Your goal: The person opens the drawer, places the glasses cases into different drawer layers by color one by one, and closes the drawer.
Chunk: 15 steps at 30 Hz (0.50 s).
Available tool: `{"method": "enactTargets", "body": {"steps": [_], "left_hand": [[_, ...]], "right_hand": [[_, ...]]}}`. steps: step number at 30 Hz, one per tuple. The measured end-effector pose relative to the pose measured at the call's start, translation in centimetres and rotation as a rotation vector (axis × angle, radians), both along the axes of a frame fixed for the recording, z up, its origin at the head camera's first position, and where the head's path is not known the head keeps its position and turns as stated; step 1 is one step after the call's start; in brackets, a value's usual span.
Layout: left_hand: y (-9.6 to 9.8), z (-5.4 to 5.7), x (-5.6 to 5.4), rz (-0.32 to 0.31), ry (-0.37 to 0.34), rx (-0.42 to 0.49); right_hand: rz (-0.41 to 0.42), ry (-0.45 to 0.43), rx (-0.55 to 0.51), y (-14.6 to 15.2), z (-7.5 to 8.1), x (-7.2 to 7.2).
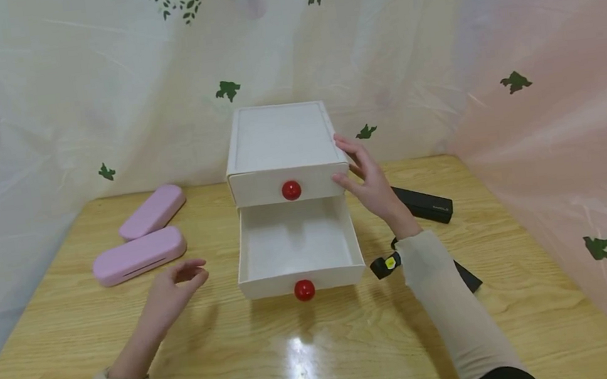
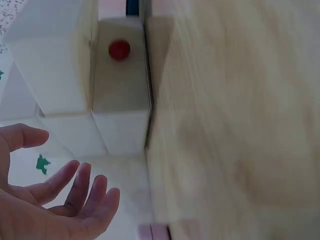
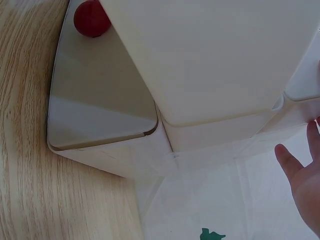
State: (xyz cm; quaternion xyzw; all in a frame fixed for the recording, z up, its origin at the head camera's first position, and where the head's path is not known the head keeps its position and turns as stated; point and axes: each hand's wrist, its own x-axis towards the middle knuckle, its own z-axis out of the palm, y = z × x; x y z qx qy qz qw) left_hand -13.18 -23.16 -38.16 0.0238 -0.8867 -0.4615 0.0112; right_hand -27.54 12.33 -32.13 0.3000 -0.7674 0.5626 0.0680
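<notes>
A white three-tier drawer box (image 1: 285, 135) stands mid-table. Its middle drawer (image 1: 295, 241) is pulled out, bare inside, with a red knob (image 1: 304, 290) on its front. The top drawer (image 1: 258, 189) is closed. In the left wrist view the bottom drawer (image 2: 120, 85) is closed under the overhanging one. My right hand (image 1: 374, 187) rests at the top tier's right front corner, thumb by the front face and fingers along the side and top edge. To the left of the pulled-out drawer, my left hand (image 1: 171, 291) hovers over the table with loosely bent fingers, holding nothing.
Two light purple cases (image 1: 141, 255) lie at the left, one behind the other. A black oblong box (image 1: 423, 203) lies at the right, with another black item (image 1: 468, 277) partly behind my right sleeve. A patterned curtain (image 1: 407, 63) hangs behind the table (image 1: 234, 368).
</notes>
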Motion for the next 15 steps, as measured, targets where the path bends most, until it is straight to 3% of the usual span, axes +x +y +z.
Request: {"method": "enactTargets", "body": {"steps": [2, 7, 15], "left_hand": [[-0.9, 0.0, -0.7, -0.001, 0.069, -0.100], [-3.0, 0.0, -2.0, 0.002, 0.190, -0.232], [-5.2, -0.2, -3.5, 0.036, 0.267, -0.403]], "right_hand": [[0.001, -0.002, 0.001, -0.1, 0.4, 0.4], [0.010, 0.000, -0.006, 0.0, -0.4, -0.3], [0.003, 0.034, -0.006, 0.3, -1.5, -1.4]]}}
